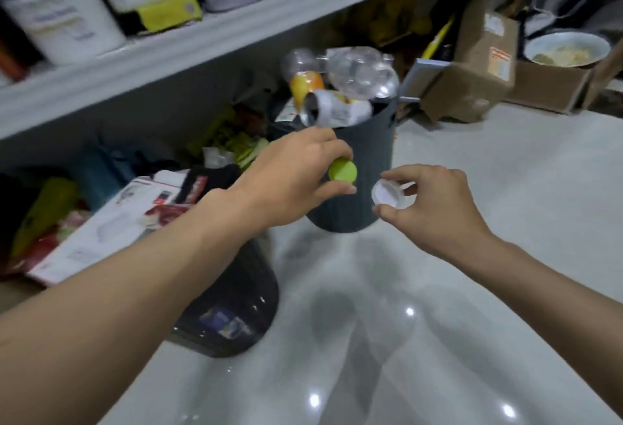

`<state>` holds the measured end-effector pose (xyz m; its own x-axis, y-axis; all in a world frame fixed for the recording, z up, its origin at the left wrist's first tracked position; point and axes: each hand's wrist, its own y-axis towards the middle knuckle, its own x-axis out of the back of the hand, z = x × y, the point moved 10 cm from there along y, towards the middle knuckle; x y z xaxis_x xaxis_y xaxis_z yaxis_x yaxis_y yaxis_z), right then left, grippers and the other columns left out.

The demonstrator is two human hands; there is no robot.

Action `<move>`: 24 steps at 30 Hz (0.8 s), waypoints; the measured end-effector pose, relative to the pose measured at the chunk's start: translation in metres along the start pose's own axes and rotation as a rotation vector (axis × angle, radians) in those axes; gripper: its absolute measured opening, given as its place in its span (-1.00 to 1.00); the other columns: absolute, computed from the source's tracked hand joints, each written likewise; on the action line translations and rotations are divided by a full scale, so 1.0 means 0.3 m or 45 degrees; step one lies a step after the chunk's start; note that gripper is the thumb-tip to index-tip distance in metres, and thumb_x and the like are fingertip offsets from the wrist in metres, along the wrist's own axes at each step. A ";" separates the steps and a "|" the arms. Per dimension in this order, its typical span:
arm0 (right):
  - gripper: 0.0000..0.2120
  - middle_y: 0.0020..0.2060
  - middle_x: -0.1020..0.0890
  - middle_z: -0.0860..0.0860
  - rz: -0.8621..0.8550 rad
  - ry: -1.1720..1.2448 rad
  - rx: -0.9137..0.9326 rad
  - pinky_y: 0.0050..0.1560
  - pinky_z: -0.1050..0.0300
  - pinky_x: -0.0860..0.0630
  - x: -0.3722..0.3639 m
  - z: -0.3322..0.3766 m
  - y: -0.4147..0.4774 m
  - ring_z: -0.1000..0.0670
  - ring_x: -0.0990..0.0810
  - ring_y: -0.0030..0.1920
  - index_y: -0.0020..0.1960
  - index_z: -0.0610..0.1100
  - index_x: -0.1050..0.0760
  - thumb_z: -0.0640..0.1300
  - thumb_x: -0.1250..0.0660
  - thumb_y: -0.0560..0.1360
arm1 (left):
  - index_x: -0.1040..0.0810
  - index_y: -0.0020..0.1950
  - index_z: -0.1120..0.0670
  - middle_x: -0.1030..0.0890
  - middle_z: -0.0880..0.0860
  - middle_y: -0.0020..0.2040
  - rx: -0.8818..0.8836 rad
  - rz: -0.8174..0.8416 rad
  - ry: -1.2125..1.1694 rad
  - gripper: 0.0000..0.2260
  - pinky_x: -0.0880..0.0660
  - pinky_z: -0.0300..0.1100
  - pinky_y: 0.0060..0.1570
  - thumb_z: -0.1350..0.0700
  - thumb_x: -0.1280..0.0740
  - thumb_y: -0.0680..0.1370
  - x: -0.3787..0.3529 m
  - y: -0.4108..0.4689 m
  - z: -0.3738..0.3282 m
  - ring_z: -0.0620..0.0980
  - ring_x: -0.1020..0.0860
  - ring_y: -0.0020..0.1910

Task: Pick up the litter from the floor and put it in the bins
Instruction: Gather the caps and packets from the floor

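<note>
Left hand (296, 168) pinches a green cap (343, 171); right hand (435, 202), at three o'clock of it, pinches a white cap (387, 192). Both hover before the overfull grey bin (367, 155) at twelve o'clock.

Far bin (360, 168) stood at my 12, bottles (357, 77) in it | near bin (236, 316) at 10 | boxes (478, 64) at 2

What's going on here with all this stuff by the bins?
A person is tidying litter into bins. The left hand pinches a green cap and the right hand pinches a white cap, both held in front of a dark grey bin already heaped with plastic bottles. A second dark bin sits nearer, under the left arm. Neither cap is in a bin yet.
</note>
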<state>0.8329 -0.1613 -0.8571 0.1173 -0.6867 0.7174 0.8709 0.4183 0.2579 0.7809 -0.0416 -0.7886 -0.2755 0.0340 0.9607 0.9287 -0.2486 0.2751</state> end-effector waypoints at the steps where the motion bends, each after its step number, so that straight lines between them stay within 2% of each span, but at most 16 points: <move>1: -0.56 0.13 -0.65 0.04 0.011 -0.025 0.035 0.12 0.28 -0.37 -0.014 0.039 0.014 -0.01 -0.58 0.13 0.22 -0.06 -0.59 -0.06 -0.51 0.36 | -0.56 0.17 0.05 -0.54 -0.02 0.01 0.017 0.000 0.014 -0.62 -0.45 -0.14 -0.10 -0.15 -0.39 0.48 0.019 -0.016 0.023 -0.03 -0.50 0.01; 4: -0.55 0.11 -0.66 0.02 0.018 -0.068 0.155 0.11 0.29 -0.35 -0.055 0.199 0.060 -0.01 -0.59 0.12 0.21 -0.07 -0.60 -0.05 -0.53 0.34 | -0.56 0.21 0.05 -0.55 -0.02 0.06 0.119 -0.001 0.004 -0.60 -0.46 -0.12 -0.03 -0.16 -0.39 0.48 0.091 -0.090 0.133 -0.04 -0.49 0.05; 11: -0.55 0.09 -0.66 -0.02 0.088 -0.027 0.371 0.11 0.22 -0.50 -0.186 0.512 0.126 0.02 -0.61 0.09 0.22 -0.13 -0.59 -0.08 -0.52 0.36 | -0.57 0.15 0.01 -0.56 -0.04 -0.02 0.394 -0.007 -0.065 -0.61 -0.50 0.01 -0.02 -0.20 -0.38 0.44 0.164 -0.325 0.433 -0.04 -0.49 -0.02; 14: -0.54 0.12 -0.65 -0.04 0.152 -0.063 0.441 0.12 0.19 -0.52 -0.253 0.607 0.142 0.00 -0.61 0.11 0.24 -0.15 -0.57 -0.09 -0.52 0.37 | -0.59 0.11 0.03 -0.56 -0.03 -0.05 0.479 0.020 -0.092 -0.60 -0.49 -0.01 -0.03 -0.21 -0.40 0.42 0.172 -0.431 0.528 -0.02 -0.50 -0.03; 16: -0.54 0.11 -0.65 -0.04 0.180 -0.052 0.460 0.11 0.17 -0.54 -0.291 0.659 0.150 0.00 -0.61 0.09 0.23 -0.16 -0.58 -0.09 -0.53 0.37 | -0.59 0.10 0.04 -0.56 -0.03 -0.04 0.529 0.070 -0.122 -0.54 -0.47 -0.07 -0.04 -0.27 -0.34 0.38 0.166 -0.500 0.575 -0.03 -0.49 -0.04; 20: -0.55 0.11 -0.65 -0.02 0.225 -0.012 0.488 0.09 0.25 -0.51 -0.376 0.756 0.150 0.04 -0.60 0.09 0.23 -0.15 -0.59 -0.08 -0.53 0.37 | -0.59 0.11 -0.03 -0.57 -0.06 0.03 0.575 0.194 -0.161 -0.51 -0.47 -0.10 -0.03 -0.32 -0.29 0.36 0.136 -0.621 0.626 -0.10 -0.47 -0.01; 24: -0.58 0.08 -0.67 0.00 0.253 -0.024 0.515 0.09 0.17 -0.54 -0.450 0.840 0.145 0.03 -0.61 0.07 0.18 -0.12 -0.61 -0.04 -0.53 0.36 | -0.59 0.15 -0.07 -0.57 -0.09 0.10 0.548 0.249 -0.232 -0.51 -0.44 -0.12 0.08 -0.34 -0.26 0.37 0.090 -0.697 0.636 -0.13 -0.46 0.09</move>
<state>0.7347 0.0993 -0.7797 0.2513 -0.5603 0.7893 0.5756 0.7421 0.3435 0.6267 0.1959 -0.8130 -0.0744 0.2042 0.9761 0.9872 0.1532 0.0432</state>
